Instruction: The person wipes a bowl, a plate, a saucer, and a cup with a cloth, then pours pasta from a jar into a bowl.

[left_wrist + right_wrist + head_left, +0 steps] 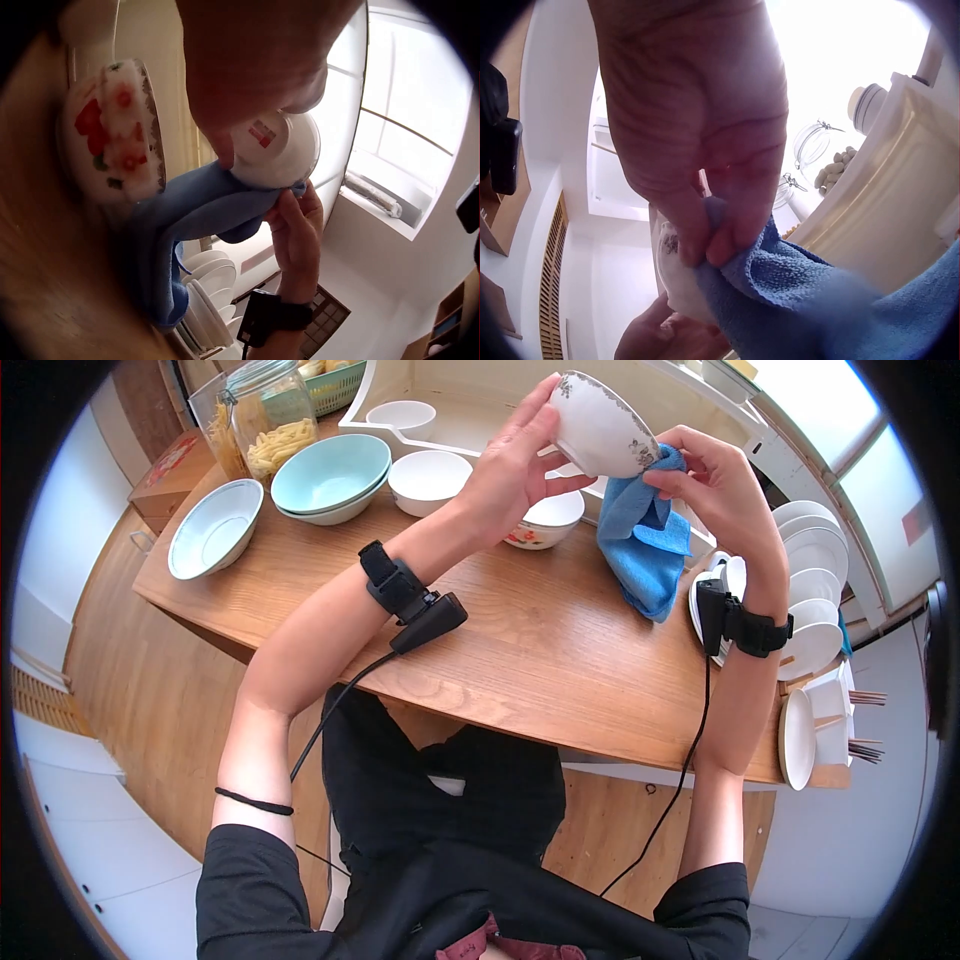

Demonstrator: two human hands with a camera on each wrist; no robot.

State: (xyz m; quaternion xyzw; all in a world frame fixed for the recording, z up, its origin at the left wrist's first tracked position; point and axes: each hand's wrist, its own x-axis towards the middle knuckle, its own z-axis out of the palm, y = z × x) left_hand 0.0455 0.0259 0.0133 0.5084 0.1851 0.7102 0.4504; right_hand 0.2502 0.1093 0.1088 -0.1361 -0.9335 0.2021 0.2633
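My left hand (495, 485) grips the tilted bowl (603, 428) at one o'clock, above the tabletop (500, 630), while my right hand (722, 482) pinches the blue cloth (638, 545) at its rim. If my left fingers slacken as the cloth tugs, the bowl could slip and chip the flowered bowl (538, 537) below. The left wrist view shows a red mark (261, 133) under the raised bowl, unseen in the head view.

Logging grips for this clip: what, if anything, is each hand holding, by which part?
The left hand holds the patterned white bowl by its side; the right hand pinches the blue cloth by its bunched upper part, at the bowl's rim.
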